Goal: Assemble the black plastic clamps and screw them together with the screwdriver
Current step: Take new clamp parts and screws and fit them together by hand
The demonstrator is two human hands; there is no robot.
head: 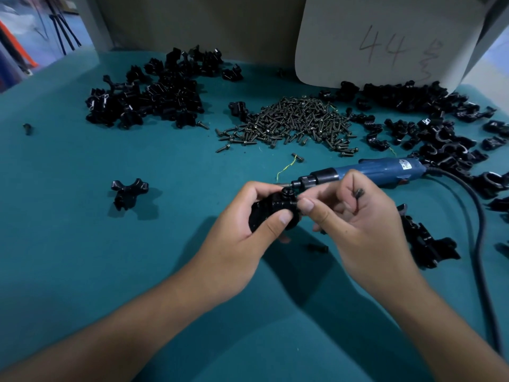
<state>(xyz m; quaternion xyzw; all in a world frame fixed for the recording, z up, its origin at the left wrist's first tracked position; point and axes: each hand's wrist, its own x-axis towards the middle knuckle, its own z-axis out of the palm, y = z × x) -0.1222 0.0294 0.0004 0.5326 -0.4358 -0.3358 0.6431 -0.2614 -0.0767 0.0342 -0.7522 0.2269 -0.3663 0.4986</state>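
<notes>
My left hand [242, 216] grips a black plastic clamp [271, 209] above the teal table, thumb across its front. A screw head shows on top of the clamp. My right hand [355, 216] pinches at the clamp's right side with thumb and forefinger, and a spare dark screw [358, 193] sits tucked in its curled fingers. The blue electric screwdriver [382, 170] lies on the table just behind both hands, tip pointing left, its black cord [480, 230] trailing to the right.
A heap of dark screws [292, 122] lies at centre back. Piles of black clamp parts sit at back left [154, 92] and right [429, 125]. A lone assembled clamp [128, 193] rests at left. Several clamp parts [424, 241] lie right of my hand. A cardboard box [385, 37] stands behind.
</notes>
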